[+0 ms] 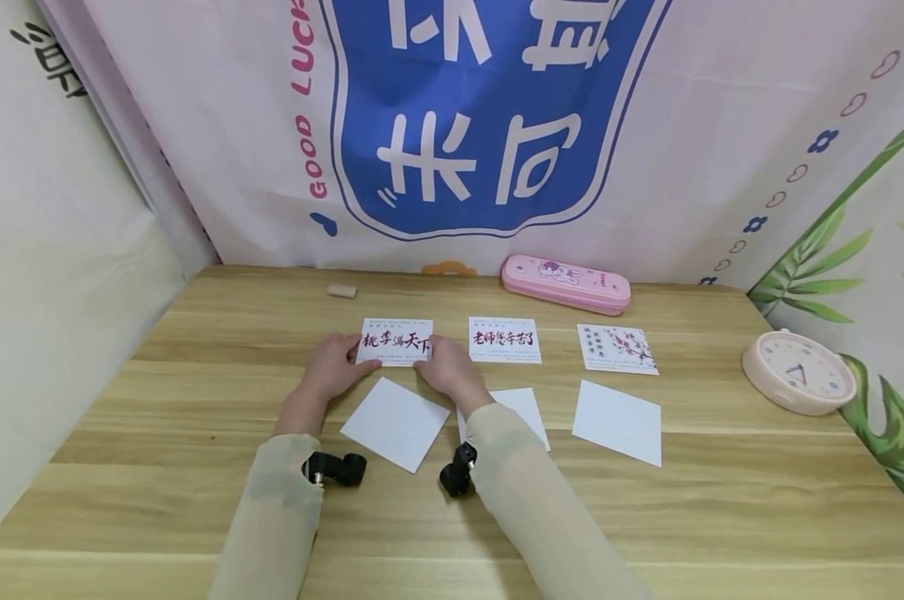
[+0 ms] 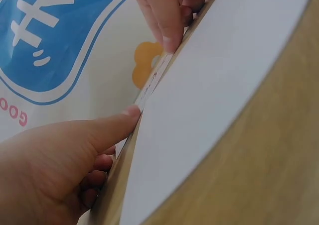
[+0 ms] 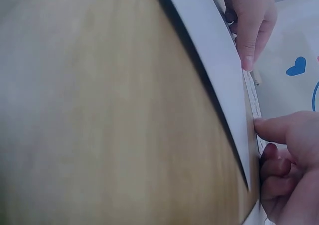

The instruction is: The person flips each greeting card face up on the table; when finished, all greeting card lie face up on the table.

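In the head view, a white card with red brush lettering (image 1: 395,343) lies at the left of a row of printed cards. My left hand (image 1: 333,365) holds its left side, with the thumb along the near edge. At the opposite end my right hand (image 1: 450,367) grips the card's right side, fingers curled. Both wrist views show thumbs on the card's near edge; the fingers beneath are partly hidden. Just in front lies a blank white card (image 1: 396,427), turned at an angle. A second blank card (image 1: 525,415) is partly covered by my right wrist.
Another red-lettered card (image 1: 505,340) and a card with red blossoms (image 1: 620,348) continue the row rightward. A third blank card (image 1: 618,422) lies nearer. Behind are a pink pencil case (image 1: 567,286) and a small tan cylinder (image 1: 342,291). A round clock (image 1: 800,372) stands far right.
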Motion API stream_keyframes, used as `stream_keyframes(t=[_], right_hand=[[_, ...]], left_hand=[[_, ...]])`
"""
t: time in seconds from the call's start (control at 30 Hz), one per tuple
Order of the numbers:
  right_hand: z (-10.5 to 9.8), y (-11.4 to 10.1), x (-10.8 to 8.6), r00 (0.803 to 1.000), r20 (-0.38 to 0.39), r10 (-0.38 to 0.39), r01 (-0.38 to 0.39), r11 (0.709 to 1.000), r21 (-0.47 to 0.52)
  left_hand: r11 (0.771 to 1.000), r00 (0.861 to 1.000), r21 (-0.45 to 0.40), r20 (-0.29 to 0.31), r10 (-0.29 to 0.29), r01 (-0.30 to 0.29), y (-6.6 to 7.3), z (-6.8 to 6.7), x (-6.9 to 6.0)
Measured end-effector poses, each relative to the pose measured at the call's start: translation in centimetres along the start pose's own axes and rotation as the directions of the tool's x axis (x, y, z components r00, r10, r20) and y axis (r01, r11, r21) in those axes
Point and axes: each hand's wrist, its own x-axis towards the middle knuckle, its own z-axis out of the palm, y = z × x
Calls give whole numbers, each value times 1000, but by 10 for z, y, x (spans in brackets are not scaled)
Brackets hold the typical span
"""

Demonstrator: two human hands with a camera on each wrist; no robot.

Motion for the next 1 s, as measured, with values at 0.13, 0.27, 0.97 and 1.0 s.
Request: stream_keyframes(t=[0.13,0.27,0.97,1.0], right_hand=[[3,-2,0,1000,-7,23,-23,999,-35],[4,-3,1,999,-21,28,-30,997,-72],[-1,1,0,999,-20,39,-38,997,67],[-1,2,1,999,-19,34,-33,997,76]], left_hand=[[1000,1000,-16,-25,1,-1,-1,1,-1],[1000,999,-9,-37,-18,18,-2,2,-2],[994,993,38,-62,-97,100,-1,2,-4],[994,993,36,-62,-99,101,-1,2,-4]])
